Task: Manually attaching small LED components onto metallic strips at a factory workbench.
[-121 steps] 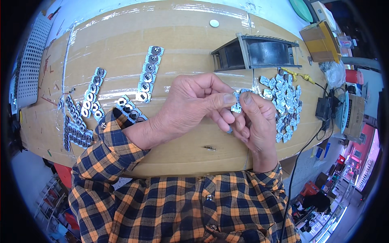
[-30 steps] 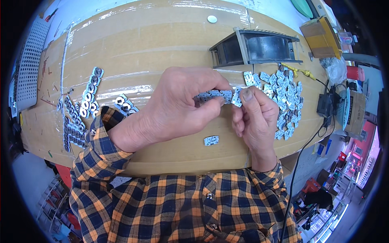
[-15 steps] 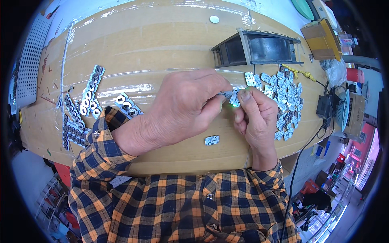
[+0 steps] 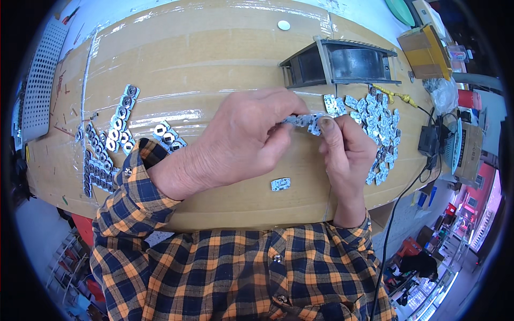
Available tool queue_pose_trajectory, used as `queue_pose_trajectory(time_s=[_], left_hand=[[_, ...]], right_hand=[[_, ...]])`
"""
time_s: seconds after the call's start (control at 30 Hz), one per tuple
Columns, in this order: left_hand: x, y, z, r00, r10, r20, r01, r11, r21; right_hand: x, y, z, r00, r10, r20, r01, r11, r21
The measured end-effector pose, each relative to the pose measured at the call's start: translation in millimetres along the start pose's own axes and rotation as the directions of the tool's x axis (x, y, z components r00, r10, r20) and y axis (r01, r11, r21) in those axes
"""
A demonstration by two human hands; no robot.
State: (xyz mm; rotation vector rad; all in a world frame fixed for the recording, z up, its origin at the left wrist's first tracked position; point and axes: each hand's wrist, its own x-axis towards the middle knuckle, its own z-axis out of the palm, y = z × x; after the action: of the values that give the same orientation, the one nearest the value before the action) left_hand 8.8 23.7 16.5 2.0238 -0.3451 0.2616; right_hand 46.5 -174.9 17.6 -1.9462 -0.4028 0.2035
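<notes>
Half a second ago a green glow shows beside the right thumb; now it is gone, and the right hand (image 4: 349, 147) sits a little farther to the right. Four seconds ago a tall strip stands on the desk (image 4: 230, 64) beyond the left hand (image 4: 249, 131); that spot is now bare cardboard, and a lone board (image 4: 280, 184) lies below and between the hands.

The left hand is closed in a pinch, thumb against curled fingers, on a strip of circuit boards (image 4: 296, 120) whose end pokes out toward the right hand. The right hand's thumb presses a small circuit board (image 4: 315, 125) against its bent forefinger, the other fingers folded in. Board and strip end meet or overlap; which of these cannot be told.

The left forearm slants up from the lower left, back of the hand uppermost; the right forearm rises steeply, its thumb pointing up and left.

Just beyond the right hand lie two loose boards (image 4: 334, 105), with a heap of boards (image 4: 377, 128) to its right. Finished-looking rows (image 4: 121, 117) lie well left of the left hand.
</notes>
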Motion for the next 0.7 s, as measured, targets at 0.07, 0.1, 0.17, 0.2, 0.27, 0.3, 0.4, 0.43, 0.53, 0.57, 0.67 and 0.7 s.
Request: queue_pose_trajectory(time_s=[0.07,0.1,0.17,0.2,0.27,0.3,0.4,0.43,0.53,0.57,0.67,0.7], left_hand=[[1,-3,-1,0.999,-0.043,0.003,0.044,0.998,-0.035],[2,-4,-3,0.997,-0.065,0.030,0.066,0.996,-0.058],[2,-3,-4,0.995,-0.086,0.057,0.090,0.993,-0.080],[2,-2,-5,0.990,-0.123,0.075,0.132,0.982,-0.134],[2,0,-6,0.983,-0.159,0.094,0.174,0.967,-0.187],[2,3,-7,0.973,-0.195,0.124,0.220,0.945,-0.242],[3,7,-12,0.951,-0.236,0.201,0.289,0.909,-0.300],[3,8,-14,0.939,-0.240,0.245,0.310,0.901,-0.304],[4,8,-18,0.940,-0.218,0.264,0.294,0.908,-0.298],[4,8,-19,0.940,-0.220,0.262,0.295,0.908,-0.297],[2,8,-22,0.931,-0.251,0.266,0.328,0.896,-0.299],[4,6,-21,0.935,-0.218,0.278,0.297,0.911,-0.285]], right_hand=[[-1,6,0,0.986,-0.167,-0.030,0.156,0.962,-0.222],[-2,6,-1,0.977,-0.210,-0.033,0.190,0.931,-0.311],[-3,5,-5,0.967,-0.253,-0.032,0.220,0.891,-0.397],[-4,3,-8,0.971,-0.238,-0.014,0.212,0.886,-0.412],[-4,-4,-10,0.975,-0.223,0.005,0.204,0.881,-0.427],[-5,-8,-10,0.993,-0.117,0.030,0.120,0.967,-0.224],[-4,-8,-11,0.988,-0.064,0.139,0.066,0.998,-0.014],[-3,-7,-11,0.973,-0.110,0.200,0.115,0.993,-0.012],[-4,-9,-11,0.971,-0.089,0.221,0.085,0.996,0.030],[-5,-8,-12,0.969,-0.097,0.229,0.090,0.995,0.039],[-6,-6,-10,0.979,-0.093,0.179,0.084,0.995,0.059],[-6,-6,-10,0.981,-0.088,0.173,0.080,0.995,0.054]])
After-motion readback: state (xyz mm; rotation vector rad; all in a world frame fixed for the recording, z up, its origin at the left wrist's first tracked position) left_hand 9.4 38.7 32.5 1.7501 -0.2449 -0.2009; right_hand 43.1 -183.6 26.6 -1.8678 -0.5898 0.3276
